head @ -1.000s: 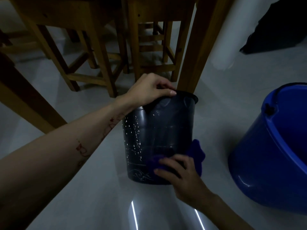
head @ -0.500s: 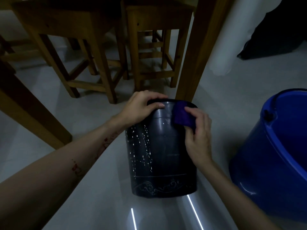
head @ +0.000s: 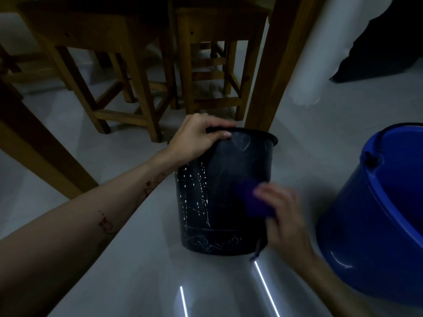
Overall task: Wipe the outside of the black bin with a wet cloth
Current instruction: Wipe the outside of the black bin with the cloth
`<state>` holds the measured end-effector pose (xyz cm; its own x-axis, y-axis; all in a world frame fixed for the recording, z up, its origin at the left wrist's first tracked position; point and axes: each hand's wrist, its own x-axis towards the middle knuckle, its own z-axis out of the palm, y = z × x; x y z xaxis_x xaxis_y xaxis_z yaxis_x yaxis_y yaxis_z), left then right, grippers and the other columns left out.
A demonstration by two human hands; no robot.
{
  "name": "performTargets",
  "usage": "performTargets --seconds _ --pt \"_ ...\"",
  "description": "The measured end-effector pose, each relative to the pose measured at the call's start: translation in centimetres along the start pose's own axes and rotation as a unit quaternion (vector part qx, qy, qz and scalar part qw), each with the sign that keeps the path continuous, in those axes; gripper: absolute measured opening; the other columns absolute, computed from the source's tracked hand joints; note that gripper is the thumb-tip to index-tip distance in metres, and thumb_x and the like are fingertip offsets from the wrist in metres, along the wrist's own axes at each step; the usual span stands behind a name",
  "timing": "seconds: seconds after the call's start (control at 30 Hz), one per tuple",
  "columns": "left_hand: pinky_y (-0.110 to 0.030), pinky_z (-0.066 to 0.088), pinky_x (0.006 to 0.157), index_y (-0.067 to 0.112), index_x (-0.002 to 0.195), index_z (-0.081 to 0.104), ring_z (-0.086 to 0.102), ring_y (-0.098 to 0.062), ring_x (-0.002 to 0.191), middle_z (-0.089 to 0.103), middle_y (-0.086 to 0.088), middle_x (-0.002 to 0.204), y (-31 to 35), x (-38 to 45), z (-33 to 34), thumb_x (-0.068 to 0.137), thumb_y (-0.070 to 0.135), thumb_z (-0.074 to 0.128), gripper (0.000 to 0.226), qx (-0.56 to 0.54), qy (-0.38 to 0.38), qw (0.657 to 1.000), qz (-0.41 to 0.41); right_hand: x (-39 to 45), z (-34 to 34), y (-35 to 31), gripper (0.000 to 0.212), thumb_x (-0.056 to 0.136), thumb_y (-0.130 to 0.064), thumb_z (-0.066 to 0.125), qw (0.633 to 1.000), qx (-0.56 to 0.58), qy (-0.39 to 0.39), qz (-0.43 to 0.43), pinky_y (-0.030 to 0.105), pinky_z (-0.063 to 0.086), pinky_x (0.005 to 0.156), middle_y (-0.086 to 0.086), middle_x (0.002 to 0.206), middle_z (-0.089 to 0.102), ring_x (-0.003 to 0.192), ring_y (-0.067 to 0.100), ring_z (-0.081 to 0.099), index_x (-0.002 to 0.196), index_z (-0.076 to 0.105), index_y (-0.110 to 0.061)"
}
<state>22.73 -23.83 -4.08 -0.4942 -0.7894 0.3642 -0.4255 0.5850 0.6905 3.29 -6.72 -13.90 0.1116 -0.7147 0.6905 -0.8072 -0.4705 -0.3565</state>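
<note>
The black bin [head: 219, 193] stands on the pale floor in the middle of the view, with white speckles on its left side and a swirl pattern near its base. My left hand [head: 196, 140] grips the bin's rim at the top left. My right hand [head: 281, 213] is blurred and presses a blue cloth [head: 249, 197] against the bin's right side, about halfway down. A strand of the cloth hangs near the base.
A large blue bucket [head: 377, 216] stands close on the right. Wooden stools [head: 215, 65] and a table leg [head: 272, 65] crowd the space just behind the bin. A dark shape [head: 384, 42] lies at the far right. Glossy floor lies in front.
My right hand has slid the cloth down from the rim to the middle of the bin's right side. The left hand has kept its grip on the rim.
</note>
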Motion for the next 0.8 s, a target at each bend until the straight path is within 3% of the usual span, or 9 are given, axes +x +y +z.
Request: performTargets --seconds 0.1,0.17,0.23,0.3,0.4,0.5,0.6,0.73,0.8 --pt "-0.017 0.050 0.087 0.024 0.119 0.070 0.060 0.002 0.095 0.062 0.023 0.095 0.9 0.6 0.1 0.089 0.018 0.070 0.030 0.010 -0.008 1.000 0.024 4.4 0.0 2.3 0.046 0.089 -0.010 0.047 0.984 0.019 0.101 0.147 0.031 0.039 0.100 0.006 0.127 0.046 0.117 0.020 0.042 0.133 0.044 -0.021" --pt "-0.023 0.051 0.087 0.023 0.119 0.070 0.061 -0.008 0.096 0.060 0.023 0.093 1.1 0.8 0.3 0.091 0.016 0.068 0.029 0.017 -0.010 0.999 0.026 6.2 0.9 2.8 0.044 0.089 -0.010 0.048 0.982 0.019 0.109 0.150 0.039 0.041 0.100 0.009 0.127 0.048 0.119 0.018 0.040 0.132 0.045 -0.020" --pt "-0.023 0.051 0.085 0.023 0.119 0.070 0.060 -0.007 0.094 0.056 0.027 0.091 1.1 0.9 0.6 0.091 0.016 0.068 0.028 0.028 -0.001 0.999 0.028 6.6 2.1 2.1 0.045 0.088 -0.007 0.049 0.989 0.016 0.086 0.122 0.040 0.040 0.100 0.012 0.129 0.049 0.119 0.024 0.043 0.131 0.045 -0.019" --pt "-0.014 0.048 0.081 0.023 0.117 0.071 0.059 0.004 0.088 0.055 0.029 0.089 1.0 1.0 0.6 0.091 0.015 0.068 0.028 0.020 0.011 0.999 0.030 5.7 3.1 0.8 0.047 0.085 -0.003 0.049 0.995 0.008 0.056 0.078 0.036 0.038 0.099 0.011 0.131 0.050 0.115 0.029 0.045 0.129 0.048 -0.019" --pt "-0.001 0.043 0.075 0.012 0.114 0.072 0.056 0.023 0.081 0.056 0.029 0.086 1.1 1.1 0.8 0.089 0.007 0.069 0.026 -0.004 0.015 1.000 0.023 2.0 4.5 -0.8 0.053 0.078 0.005 0.046 0.999 -0.028 -0.014 -0.024 0.041 0.041 0.087 0.001 0.131 0.050 0.106 0.030 0.044 0.124 0.053 -0.022" --pt "0.002 0.042 0.078 0.013 0.115 0.072 0.053 0.027 0.084 0.055 0.030 0.089 1.8 1.3 1.1 0.090 0.009 0.068 0.026 -0.011 0.000 1.000 0.019 -3.9 5.3 -1.1 0.033 0.095 -0.004 0.045 0.986 -0.062 -0.085 -0.126 0.038 0.039 0.082 -0.005 0.131 0.050 0.107 0.025 0.044 0.119 0.055 -0.024" --pt "0.003 0.041 0.081 0.013 0.117 0.071 0.051 0.030 0.087 0.057 0.025 0.097 2.6 1.6 1.2 0.091 0.010 0.066 0.027 -0.009 -0.025 0.999 0.036 -8.0 4.7 -0.7 0.022 0.107 -0.020 0.035 0.979 -0.067 -0.116 -0.151 0.042 0.047 0.081 -0.006 0.130 0.051 0.109 0.025 0.046 0.115 0.055 -0.025" --pt "0.004 0.040 0.078 0.013 0.117 0.072 0.051 0.031 0.084 0.056 0.028 0.092 2.4 1.9 1.3 0.091 0.010 0.067 0.026 -0.009 -0.016 1.000 0.025 -4.3 2.0 0.3 0.020 0.102 -0.014 0.041 0.998 -0.048 -0.020 -0.033 0.038 0.039 0.094 0.004 0.127 0.050 0.107 0.030 0.048 0.116 0.054 -0.021" --pt "0.003 0.041 0.078 0.014 0.116 0.072 0.052 0.030 0.084 0.055 0.029 0.091 2.3 1.9 1.5 0.091 0.010 0.067 0.026 -0.013 -0.020 0.999 0.023 -0.3 0.8 1.6 0.037 0.089 -0.002 0.047 0.994 -0.029 0.071 0.073 0.036 0.037 0.099 0.010 0.126 0.050 0.112 0.029 0.047 0.121 0.052 -0.019"
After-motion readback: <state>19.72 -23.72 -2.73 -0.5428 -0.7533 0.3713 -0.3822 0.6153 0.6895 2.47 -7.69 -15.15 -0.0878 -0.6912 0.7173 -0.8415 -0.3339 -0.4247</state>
